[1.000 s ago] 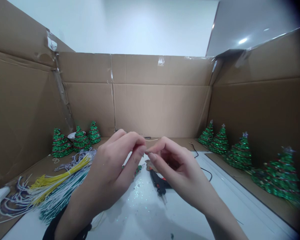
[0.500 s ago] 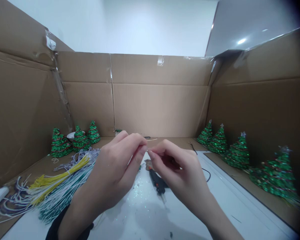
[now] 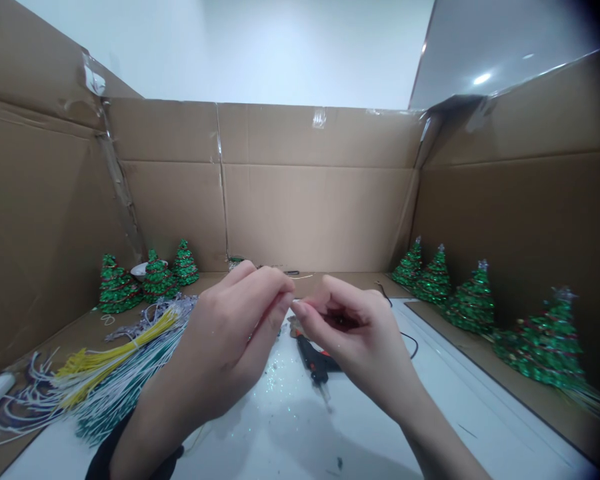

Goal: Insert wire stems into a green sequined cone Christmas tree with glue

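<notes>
My left hand [image 3: 235, 327] and my right hand [image 3: 355, 333] are raised over the white table, fingertips nearly meeting in the middle. Each hand is closed in a pinch of thumb and forefinger. Whatever lies between the fingertips is too small to make out. Below my right hand is a black glue gun [image 3: 316, 363] with orange parts, a clear glue stick poking out of its near end; my hand partly covers it. Left of my left forearm lies a bundle of white, green and yellow wire stems [image 3: 125, 353], some with pale purple tinsel.
Small green tinsel Christmas trees stand at the left [image 3: 117, 287] and in a row along the right [image 3: 473, 300], the right ones star-topped. Cardboard walls [image 3: 315, 213] enclose the back and sides. Glitter and scraps dot the white tabletop [image 3: 260, 427]. A black cord [image 3: 414, 343] trails at right.
The view has shifted slightly. Both hands keep their pinch near each other, with only a tiny shift of the right hand's fingers.
</notes>
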`<state>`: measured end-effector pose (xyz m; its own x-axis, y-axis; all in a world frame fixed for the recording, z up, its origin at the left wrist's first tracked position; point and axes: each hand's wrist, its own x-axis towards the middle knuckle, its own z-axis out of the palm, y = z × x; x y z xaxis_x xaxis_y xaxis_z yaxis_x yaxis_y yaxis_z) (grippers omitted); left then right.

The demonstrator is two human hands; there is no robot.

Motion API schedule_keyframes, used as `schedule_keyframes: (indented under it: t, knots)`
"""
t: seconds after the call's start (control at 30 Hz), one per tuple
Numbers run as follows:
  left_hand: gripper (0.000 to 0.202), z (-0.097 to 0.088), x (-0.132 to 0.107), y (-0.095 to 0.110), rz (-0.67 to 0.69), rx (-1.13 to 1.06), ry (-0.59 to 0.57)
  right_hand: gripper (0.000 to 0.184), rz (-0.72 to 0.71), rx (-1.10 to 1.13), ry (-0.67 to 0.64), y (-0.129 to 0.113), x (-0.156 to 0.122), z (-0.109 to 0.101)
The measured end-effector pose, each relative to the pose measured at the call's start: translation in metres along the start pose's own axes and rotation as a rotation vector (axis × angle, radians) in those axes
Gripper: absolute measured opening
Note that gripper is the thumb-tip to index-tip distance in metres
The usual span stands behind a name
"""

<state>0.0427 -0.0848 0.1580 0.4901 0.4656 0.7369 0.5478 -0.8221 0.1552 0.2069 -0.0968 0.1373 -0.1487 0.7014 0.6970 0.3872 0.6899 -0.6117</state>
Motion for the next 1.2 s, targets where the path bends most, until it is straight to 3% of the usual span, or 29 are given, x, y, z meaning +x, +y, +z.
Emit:
schedule_keyframes:
  t: [0.2, 0.47, 0.7, 0.97, 1.2]
  knots:
    - [0.02, -0.0013, 0.0006, 0.0012, 0.005, 0.012, 0.011, 0.016, -0.056, -0.075, -0.127, -0.0038, 0.0005, -0.0064]
    - [0.022, 0.0006, 0.0032, -0.0002, -0.022, 0.012, 0.012, 0.017, -0.249, -0.348, 0.047, -0.0007, -0.0016, -0.0006]
    - [0.021, 0.0005, 0.0041, 0.0002, -0.008, 0.001, -0.023, 0.02, -0.169, -0.286, 0.079, -0.002, 0.0004, -0.0003]
    - [0.022, 0.0014, 0.0034, -0.0001, 0.014, -0.004, -0.033, 0.032, -0.046, -0.133, 0.023, -0.0005, 0.003, -0.0028]
    - [0.022, 0.0015, 0.0034, -0.0006, 0.031, -0.012, -0.029, 0.035, -0.024, -0.048, 0.011, 0.002, 0.0049, -0.0038]
